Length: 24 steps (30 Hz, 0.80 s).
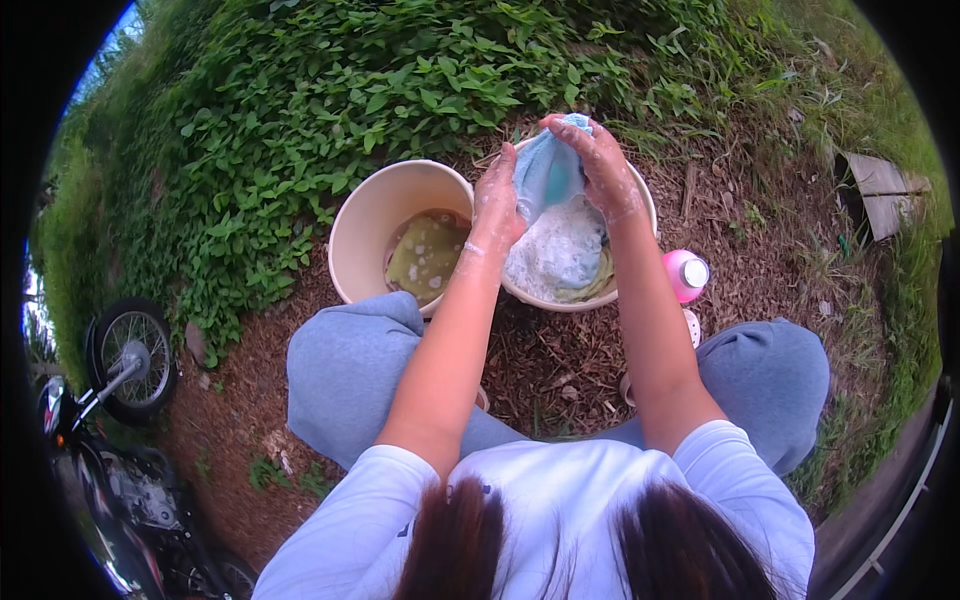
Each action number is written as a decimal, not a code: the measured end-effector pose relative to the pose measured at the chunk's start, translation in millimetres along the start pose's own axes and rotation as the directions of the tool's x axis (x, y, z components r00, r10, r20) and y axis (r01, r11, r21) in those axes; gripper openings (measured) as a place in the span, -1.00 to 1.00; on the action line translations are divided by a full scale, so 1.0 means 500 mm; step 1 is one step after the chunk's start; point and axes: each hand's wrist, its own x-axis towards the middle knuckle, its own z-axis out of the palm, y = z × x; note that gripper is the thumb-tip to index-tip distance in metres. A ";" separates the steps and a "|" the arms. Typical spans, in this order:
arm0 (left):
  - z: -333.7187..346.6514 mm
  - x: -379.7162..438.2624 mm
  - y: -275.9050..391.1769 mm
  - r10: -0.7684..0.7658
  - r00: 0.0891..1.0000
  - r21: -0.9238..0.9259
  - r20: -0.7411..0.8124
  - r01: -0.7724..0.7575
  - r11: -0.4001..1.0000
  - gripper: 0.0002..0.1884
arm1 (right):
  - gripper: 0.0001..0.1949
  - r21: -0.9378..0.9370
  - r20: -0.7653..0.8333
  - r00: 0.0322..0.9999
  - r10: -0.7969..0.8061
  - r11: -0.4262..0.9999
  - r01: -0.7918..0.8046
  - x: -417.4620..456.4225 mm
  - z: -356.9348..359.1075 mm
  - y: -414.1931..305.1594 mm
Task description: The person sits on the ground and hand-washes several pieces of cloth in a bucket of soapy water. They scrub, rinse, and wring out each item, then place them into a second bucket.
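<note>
A wet light blue cloth is stretched between my two soapy hands, above the right cream bucket. My right hand grips its upper end, where the fabric bunches between thumb and fingers. At the cloth's left side, my left hand holds the edge, with suds over the fingers and wrist. White foam covers much of what lies in that bucket. A yellow-green cloth shows at its lower right. The left cream bucket holds water and another yellow-green cloth with bubbles on it.
A pink bottle with a pale cap stands right of the buckets, close to a white perforated object. Leafy plants grow beyond them. A motorcycle is parked at left. Boards lie at far right.
</note>
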 end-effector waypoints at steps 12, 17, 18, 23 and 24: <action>0.036 -0.019 -0.070 0.232 0.938 0.353 -0.258 -0.131 0.926 -0.68 | -0.68 -0.287 -0.485 0.822 -0.298 0.942 0.172 -0.010 0.029 0.132; -0.113 0.042 -0.049 0.169 0.983 0.316 0.077 -0.184 0.931 -0.76 | -0.68 -0.721 -0.186 0.814 -0.551 0.639 0.268 -0.063 0.156 0.130; -0.121 0.054 -0.068 0.316 0.939 0.592 0.137 -0.333 0.734 -0.73 | -0.70 -0.630 -0.260 0.815 -0.517 0.731 0.262 -0.057 0.149 0.126; 0.060 -0.045 -0.013 0.104 0.993 0.324 -0.050 -0.082 0.942 -0.62 | -0.65 -0.599 -0.465 0.771 -0.436 0.796 0.089 0.005 0.001 0.111; 0.072 -0.042 0.014 0.099 0.993 0.247 0.061 -0.111 0.963 -0.57 | -0.61 -0.577 -0.470 0.796 -0.380 0.815 0.048 0.012 -0.015 0.105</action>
